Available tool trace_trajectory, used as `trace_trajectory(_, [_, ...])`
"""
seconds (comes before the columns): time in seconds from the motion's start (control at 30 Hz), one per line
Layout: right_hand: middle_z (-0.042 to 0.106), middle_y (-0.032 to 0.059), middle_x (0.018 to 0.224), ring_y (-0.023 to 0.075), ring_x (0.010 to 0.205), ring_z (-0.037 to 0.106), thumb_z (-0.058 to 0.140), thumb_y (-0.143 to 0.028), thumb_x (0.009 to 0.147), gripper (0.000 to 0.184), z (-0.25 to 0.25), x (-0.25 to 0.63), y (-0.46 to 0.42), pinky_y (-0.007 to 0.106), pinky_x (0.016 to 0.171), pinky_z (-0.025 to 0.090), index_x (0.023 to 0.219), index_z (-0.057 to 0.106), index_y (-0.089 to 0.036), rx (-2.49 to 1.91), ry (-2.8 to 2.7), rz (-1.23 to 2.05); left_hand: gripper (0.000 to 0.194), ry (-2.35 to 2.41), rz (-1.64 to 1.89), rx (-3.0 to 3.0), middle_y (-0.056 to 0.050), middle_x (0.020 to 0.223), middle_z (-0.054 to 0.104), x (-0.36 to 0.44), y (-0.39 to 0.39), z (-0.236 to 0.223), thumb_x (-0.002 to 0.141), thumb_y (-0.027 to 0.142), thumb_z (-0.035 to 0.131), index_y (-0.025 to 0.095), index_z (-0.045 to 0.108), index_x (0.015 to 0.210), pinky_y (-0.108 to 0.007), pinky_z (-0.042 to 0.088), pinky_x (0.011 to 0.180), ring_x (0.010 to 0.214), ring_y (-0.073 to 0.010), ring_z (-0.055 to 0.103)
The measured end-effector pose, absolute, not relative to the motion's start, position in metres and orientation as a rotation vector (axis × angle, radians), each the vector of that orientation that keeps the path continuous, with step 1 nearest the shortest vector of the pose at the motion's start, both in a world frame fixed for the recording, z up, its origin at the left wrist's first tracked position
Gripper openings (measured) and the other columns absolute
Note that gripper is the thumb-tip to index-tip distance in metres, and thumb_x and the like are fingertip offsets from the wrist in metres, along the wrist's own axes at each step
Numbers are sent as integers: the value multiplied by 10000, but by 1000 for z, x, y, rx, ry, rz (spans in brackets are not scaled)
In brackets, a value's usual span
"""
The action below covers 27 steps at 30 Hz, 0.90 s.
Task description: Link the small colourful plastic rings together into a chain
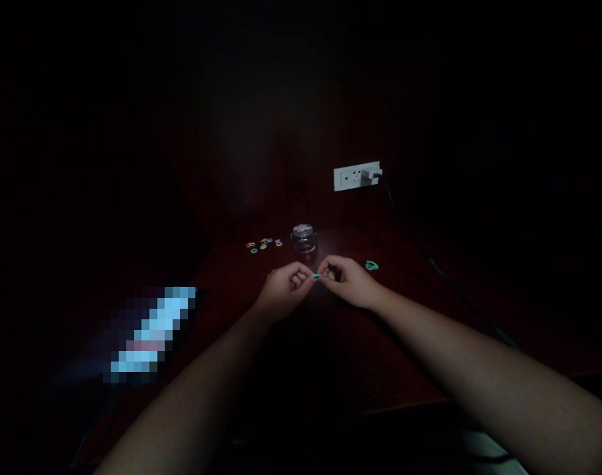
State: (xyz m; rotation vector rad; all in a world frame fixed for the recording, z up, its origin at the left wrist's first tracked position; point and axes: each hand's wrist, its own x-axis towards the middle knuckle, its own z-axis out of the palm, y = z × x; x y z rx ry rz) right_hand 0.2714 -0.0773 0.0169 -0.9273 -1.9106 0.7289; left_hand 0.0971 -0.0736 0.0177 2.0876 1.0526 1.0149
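Pinched between both hands over the dark reddish table (380, 356) is a small green band (316, 276), which looks like a hair tie. My left hand (289, 285) grips its left end with thumb and forefinger. On the other end, the fingertips of my right hand (347, 280) are closed. Just beyond the hands stands a clear jar (305, 243) with a greyish lid on. To the right of my right hand lies a little clump of green bands (372, 265). Several small coloured rings (264, 245) are scattered left of the jar.
A lit, pixelated screen (155, 336) lies at the left, with a cable below it. On the back wall sits a white socket (357, 176) with a plug in it. Its dark cable (442, 272) runs down along the right side. The surroundings are very dark.
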Motion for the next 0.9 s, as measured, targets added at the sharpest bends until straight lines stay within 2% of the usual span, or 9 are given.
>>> trace_trajectory(0.3, [443,-37,566,78,522,390,525,-201,729,61,18,272,-78,208,498,312,715,528,-142,-935,-1920,699,198,901,931,1992,37,611,460,99,-77,20,734,297,583,127,551,833,-140,305,453,506,-37,378])
trace_trajectory(0.7, [446,-37,548,78,511,385,561,-293,733,162,18,272,-79,206,484,302,688,513,-146,-928,-1918,733,229,987,1015,2045,15,655,525,100,-77,19,692,322,628,134,576,812,-147,339,475,524,-44,416])
trace_trajectory(0.9, [442,-36,540,81,509,380,583,-310,722,181,18,273,-78,207,477,299,682,517,-146,-940,-1914,713,212,1040,1031,2185,-3,661,553,97,-74,18,738,326,576,150,637,839,-170,352,488,540,-69,425])
